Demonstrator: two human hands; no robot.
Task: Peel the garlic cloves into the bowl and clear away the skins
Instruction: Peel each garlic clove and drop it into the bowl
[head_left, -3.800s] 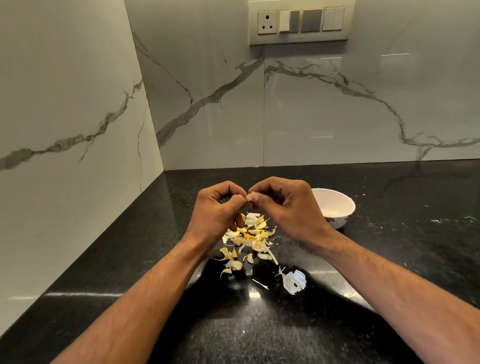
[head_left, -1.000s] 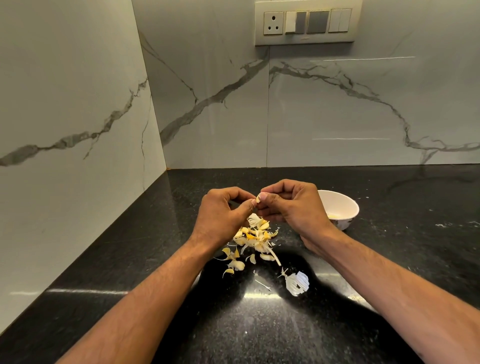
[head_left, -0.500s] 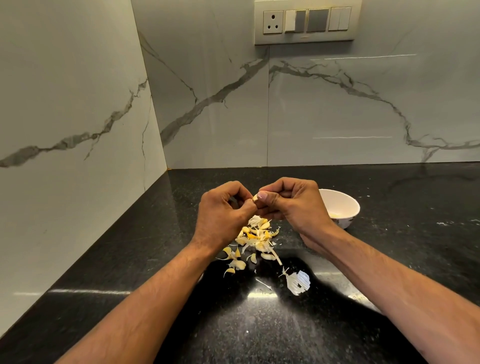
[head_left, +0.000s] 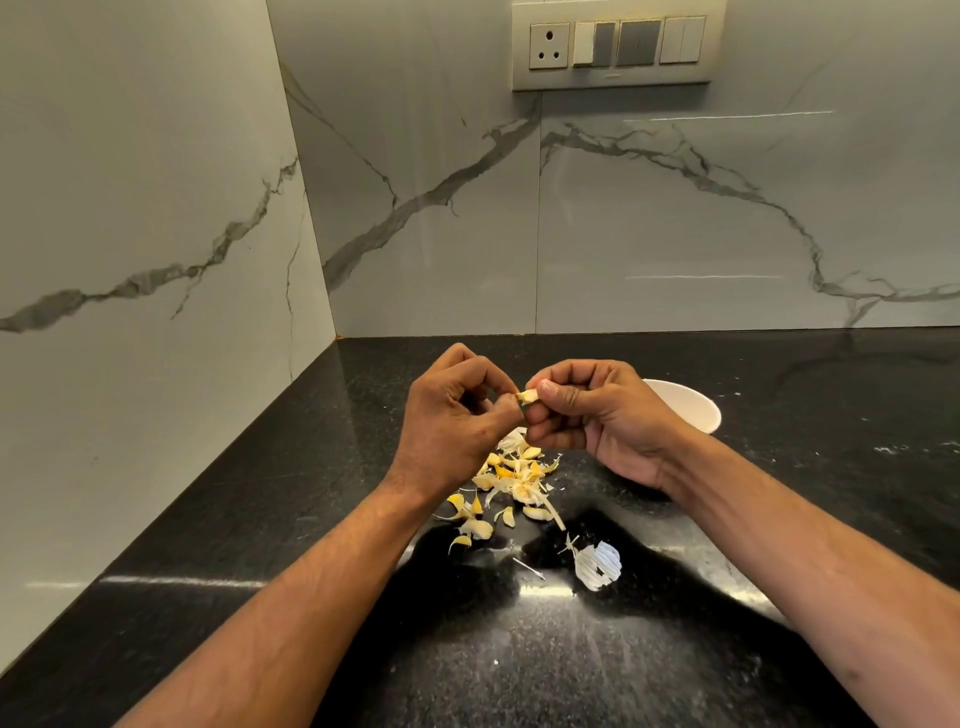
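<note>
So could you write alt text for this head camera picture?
Two hands, left hand and right hand, pinch one garlic clove between them above a pile of skins on a black counter. A white bowl sits behind the right hand.

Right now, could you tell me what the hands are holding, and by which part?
A garlic clove, pinched at its ends: left hand on the left end, right hand on the right.

Glossy black speckled table (head_left: 675, 675) meets grey-veined marble walls (head_left: 675, 218) in a corner; a beige switch panel (head_left: 615, 44) sits high up.
</note>
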